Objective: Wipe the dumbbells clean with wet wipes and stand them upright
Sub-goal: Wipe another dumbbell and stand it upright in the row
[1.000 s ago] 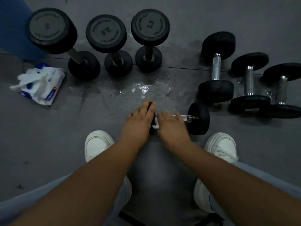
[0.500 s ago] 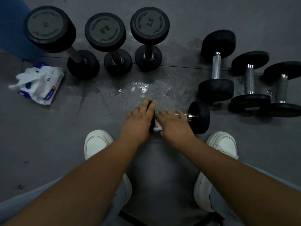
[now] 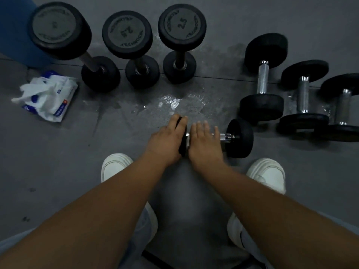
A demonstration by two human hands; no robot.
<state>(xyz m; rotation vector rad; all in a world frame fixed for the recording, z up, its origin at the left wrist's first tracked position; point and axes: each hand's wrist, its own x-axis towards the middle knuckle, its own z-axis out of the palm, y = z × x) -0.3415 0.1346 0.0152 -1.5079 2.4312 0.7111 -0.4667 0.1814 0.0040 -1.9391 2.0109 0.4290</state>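
Black rubber dumbbell (image 3: pixel 240 137) lies on its side on grey floor (image 3: pixel 58 162), between two white shoes (image 3: pixel 114 166), handle running left-right. Left hand (image 3: pixel 165 140) holds its left head, fingers curled over the rim. Right hand (image 3: pixel 204 144) is palm-down on the chrome handle, just beside the left hand, almost touching. Fingers are laid across the bar and blurred; cannot tell if they wrap under it. No wipe shows under that hand. The right head and a short bit of handle stick out bare past the fingers.

Wet patch (image 3: pixel 180 101) on the floor just beyond the hands. Upright row (image 3: pixel 127 32) of three dumbbells stands at the far side; two are marked 2.5, and the leftmost is bigger. Lying row (image 3: pixel 263 78) of three more is at the right, on their sides, handles pointing away from the person, nearest one close to the held dumbbell's right head. Wipes pack (image 3: pixel 50 96) is at far left, white sheet pulled out on top. Blue object (image 3: pixel 13 26) in the top-left corner, cut off.
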